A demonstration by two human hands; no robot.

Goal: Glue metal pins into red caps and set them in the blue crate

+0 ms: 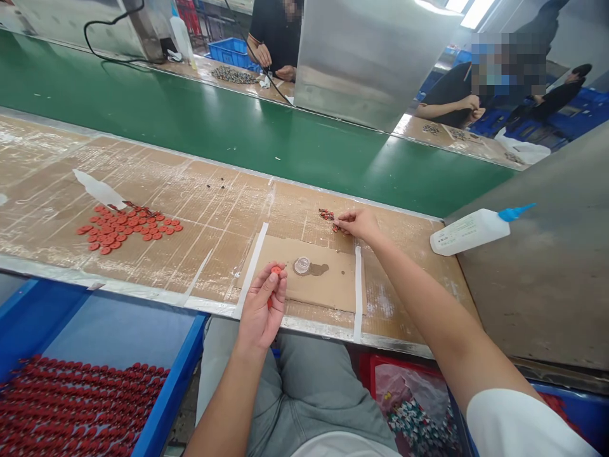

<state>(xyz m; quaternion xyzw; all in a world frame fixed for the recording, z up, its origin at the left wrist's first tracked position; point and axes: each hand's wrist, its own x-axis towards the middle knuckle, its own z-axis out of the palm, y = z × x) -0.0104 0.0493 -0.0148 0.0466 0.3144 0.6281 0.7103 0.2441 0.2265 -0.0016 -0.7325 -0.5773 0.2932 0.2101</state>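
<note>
Near the table's front edge, my left hand [264,303] pinches a small red disc [276,271] between thumb and fingers. More red shows lower in that palm, partly hidden by the fingers. My right hand [359,223] reaches out to a little pile of small red and dark parts [326,214], fingertips together at its near side. Whether those fingers hold a part is too small to make out. Between the hands lies a cardboard sheet [314,295] with a small clear cup [301,265] on it and a dark wet stain beside the cup.
Many red discs [118,228] lie at left beside a white strip. A white bottle with a blue nozzle [471,231] lies tilted against the metal wall at right. A green belt [200,108] runs behind. A blue tray [185,330] at lower left holds rows of red pieces. Other people sit opposite.
</note>
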